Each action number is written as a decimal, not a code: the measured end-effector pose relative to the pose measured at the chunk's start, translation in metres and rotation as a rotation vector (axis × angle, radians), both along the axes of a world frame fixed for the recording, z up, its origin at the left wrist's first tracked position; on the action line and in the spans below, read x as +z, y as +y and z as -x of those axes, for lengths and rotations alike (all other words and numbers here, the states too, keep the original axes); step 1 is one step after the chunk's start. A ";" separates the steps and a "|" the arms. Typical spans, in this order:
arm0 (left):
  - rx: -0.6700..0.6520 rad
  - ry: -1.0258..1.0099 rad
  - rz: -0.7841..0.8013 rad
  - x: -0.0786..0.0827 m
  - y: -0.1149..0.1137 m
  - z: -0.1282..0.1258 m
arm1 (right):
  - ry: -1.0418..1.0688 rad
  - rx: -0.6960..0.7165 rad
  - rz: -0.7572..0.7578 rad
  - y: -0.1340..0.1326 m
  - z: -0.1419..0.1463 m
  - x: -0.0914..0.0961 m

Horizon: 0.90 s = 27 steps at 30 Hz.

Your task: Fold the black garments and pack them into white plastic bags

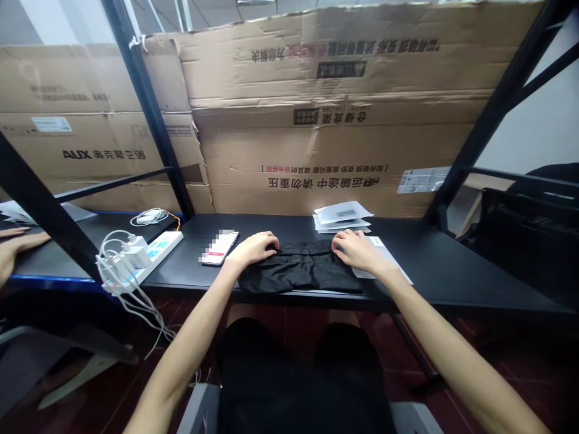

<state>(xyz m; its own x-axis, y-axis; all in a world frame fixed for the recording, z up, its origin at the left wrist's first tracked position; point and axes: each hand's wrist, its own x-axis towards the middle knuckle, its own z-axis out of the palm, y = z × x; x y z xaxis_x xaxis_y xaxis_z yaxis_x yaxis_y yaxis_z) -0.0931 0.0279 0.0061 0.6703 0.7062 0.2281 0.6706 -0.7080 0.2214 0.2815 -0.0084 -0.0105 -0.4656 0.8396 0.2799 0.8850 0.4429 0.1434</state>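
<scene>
Sitting at the worktop [434,265] with a folded piece of black cloth [298,269] right in front of me, close to the near edge. Can't really tell what garment it is, since black on black hides the folds. My left hand [253,247] and my right hand [357,250] are well apart, one at each end of its far side, fingers curled over the fabric, though I can't tell if they're actually pinching it. A white sheet [384,259] pokes out from under the cloth by my right hand, mostly covered. Behind that sits a stack of clear plastic packets [341,218], label blurred. Left of my left hand there's a phone [219,248], screen pixelated, then a white power strip [156,256] with a tangle of white cables [115,265] hanging off the worktop's left end. The worktop runs on a good way past my right hand. Far left, someone else's hand [22,242] rests on the next desk [58,256].
</scene>
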 end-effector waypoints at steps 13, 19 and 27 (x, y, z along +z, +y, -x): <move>0.539 -0.244 -0.091 0.012 0.033 -0.058 | 0.312 -0.302 -0.167 0.038 0.031 0.018; 0.386 -0.095 -0.125 -0.010 -0.001 -0.067 | 0.233 -0.135 -0.024 0.023 0.046 -0.014; 0.392 0.050 0.087 -0.044 -0.022 -0.058 | 0.144 -0.220 0.261 -0.003 0.062 -0.034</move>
<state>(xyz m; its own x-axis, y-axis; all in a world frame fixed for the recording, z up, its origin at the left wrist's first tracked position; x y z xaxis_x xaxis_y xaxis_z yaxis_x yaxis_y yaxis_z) -0.0353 0.0062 -0.0382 0.3555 0.9256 0.1298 0.8974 -0.3769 0.2295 0.2199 -0.0116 -0.0441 -0.2373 0.9670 0.0924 0.9660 0.2449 -0.0828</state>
